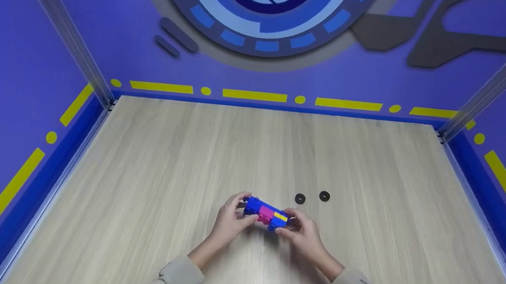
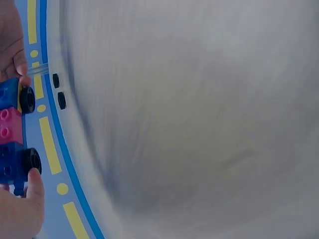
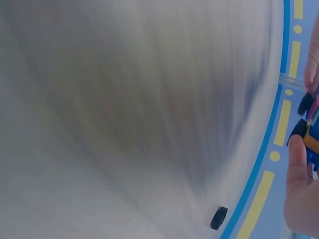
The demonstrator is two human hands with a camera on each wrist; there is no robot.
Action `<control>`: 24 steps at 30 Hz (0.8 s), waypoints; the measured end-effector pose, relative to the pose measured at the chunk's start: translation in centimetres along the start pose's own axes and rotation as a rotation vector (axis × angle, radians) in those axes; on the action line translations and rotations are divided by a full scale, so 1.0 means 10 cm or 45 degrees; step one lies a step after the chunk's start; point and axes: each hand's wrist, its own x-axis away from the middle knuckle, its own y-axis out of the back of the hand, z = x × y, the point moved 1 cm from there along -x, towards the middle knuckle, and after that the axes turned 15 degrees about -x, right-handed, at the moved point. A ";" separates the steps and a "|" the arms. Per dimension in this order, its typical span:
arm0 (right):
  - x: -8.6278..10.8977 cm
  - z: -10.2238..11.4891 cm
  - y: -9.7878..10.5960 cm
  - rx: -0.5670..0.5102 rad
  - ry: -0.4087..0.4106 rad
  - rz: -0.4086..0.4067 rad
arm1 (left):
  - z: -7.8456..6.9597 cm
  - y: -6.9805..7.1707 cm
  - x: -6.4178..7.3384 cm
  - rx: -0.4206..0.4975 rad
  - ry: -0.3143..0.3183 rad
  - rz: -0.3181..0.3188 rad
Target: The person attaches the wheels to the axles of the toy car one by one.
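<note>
Between both hands is a toy car (image 1: 266, 214) made of blue, pink and yellow building blocks, held above the table. My left hand (image 1: 229, 218) grips its blue left end, thumb along the near side and fingers round the far side. At the other end, next to the yellow piece, my right hand (image 1: 307, 238) pinches the car between thumb and fingers. The left wrist view shows two black wheels on one side of the car, a nearer wheel (image 2: 32, 162) by the left thumb and a farther wheel (image 2: 28, 99) near the right fingertips.
Two loose black wheels lie on the wooden table (image 1: 164, 161) just beyond the right hand: a left one (image 1: 300, 199) and a right one (image 1: 324, 196). Blue-purple panels (image 1: 85, 22) with yellow markings and metal corner posts wall in the table's back and sides.
</note>
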 end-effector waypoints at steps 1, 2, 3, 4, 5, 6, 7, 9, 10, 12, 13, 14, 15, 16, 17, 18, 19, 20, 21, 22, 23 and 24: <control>0.01 0.04 -0.02 -0.012 0.004 -0.012 | -0.05 0.01 0.02 0.028 0.012 -0.010; 0.01 0.02 -0.03 -0.028 0.006 -0.024 | -0.05 0.00 0.02 0.054 0.028 -0.013; 0.01 0.00 -0.03 -0.041 0.015 -0.033 | -0.05 -0.01 0.03 0.082 0.041 -0.013; 0.01 -0.02 -0.04 -0.055 0.027 -0.040 | -0.05 -0.02 0.03 0.109 0.054 -0.008; 0.01 -0.04 -0.04 -0.067 0.043 -0.044 | -0.04 -0.03 0.02 0.127 0.064 -0.003; 0.00 -0.08 -0.05 -0.075 0.048 -0.055 | -0.04 -0.04 0.02 0.144 0.075 0.006; 0.00 -0.12 -0.05 -0.075 0.047 -0.067 | -0.04 -0.05 0.02 0.162 0.089 0.018; -0.01 -0.20 -0.07 -0.084 0.048 -0.082 | -0.03 -0.08 0.01 0.183 0.104 0.026; -0.02 -0.24 -0.08 -0.088 0.046 -0.089 | -0.03 -0.09 0.01 0.189 0.113 0.028; -0.03 -0.32 -0.10 -0.078 0.046 -0.103 | -0.01 -0.13 0.00 0.200 0.128 0.025; -0.03 -0.33 -0.11 -0.069 0.059 -0.104 | 0.02 -0.15 -0.01 0.202 0.136 0.020; -0.03 -0.34 -0.12 -0.065 0.077 -0.105 | 0.04 -0.18 -0.02 0.203 0.146 0.015; -0.02 -0.35 -0.14 -0.058 0.091 -0.109 | 0.06 -0.20 -0.04 0.202 0.158 0.011; -0.02 -0.35 -0.15 -0.049 0.106 -0.111 | 0.09 -0.23 -0.05 0.200 0.173 0.008; -0.01 -0.35 -0.16 -0.036 0.117 -0.115 | 0.11 -0.25 -0.06 0.201 0.186 0.005; -0.01 -0.35 -0.17 -0.020 0.131 -0.119 | 0.14 -0.28 -0.07 0.209 0.200 0.005; 0.00 -0.35 -0.18 -0.017 0.125 -0.125 | 0.14 -0.29 -0.08 0.213 0.208 -0.001; 0.00 -0.35 -0.19 -0.013 0.126 -0.127 | 0.14 -0.30 -0.08 0.216 0.217 -0.006; 0.00 -0.35 -0.19 -0.015 0.117 -0.128 | 0.14 -0.31 -0.08 0.217 0.224 -0.012; 0.01 -0.35 -0.20 -0.011 0.117 -0.125 | 0.14 -0.32 -0.08 0.223 0.230 -0.020; 0.01 -0.35 -0.21 -0.013 0.112 -0.123 | 0.14 -0.32 -0.08 0.230 0.233 -0.026; 0.01 -0.34 -0.22 -0.020 0.107 -0.117 | 0.14 -0.33 -0.08 0.231 0.237 -0.030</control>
